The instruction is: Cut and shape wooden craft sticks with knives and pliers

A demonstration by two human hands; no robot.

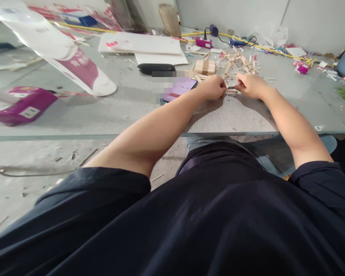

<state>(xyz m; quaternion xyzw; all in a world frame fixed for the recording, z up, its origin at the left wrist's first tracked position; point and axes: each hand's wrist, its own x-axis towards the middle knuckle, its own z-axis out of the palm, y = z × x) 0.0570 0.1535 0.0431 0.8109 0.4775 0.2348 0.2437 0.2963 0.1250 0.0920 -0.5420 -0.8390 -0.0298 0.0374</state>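
Near the front edge of the table (126,119), just above a pale textured patch of its surface, both hands meet over a few small wooden sticks (232,91). The right hand (251,85) has a clenched grip, thumb and fingers pinching a small dark piece (231,87) that points toward the left hand (215,87). The left hand is bent inward, its fingertips at the left ends of the sticks; whether its grip is closed on one, I cannot tell. The sticks lie between the two hands, low and close to the surface.

Beyond the hands sits a banded bundle (205,67) of flat sticks, and to its right a loose heap (241,63) of more sticks, crossing one another at all angles. Beside the left wrist lies a phone (179,90) with a lit screen — partly covered by a blurred-out patch — and behind it a long black case (156,69). White boards (143,44) lie farther back, while a magenta box (23,105) rests at the far left of the table.
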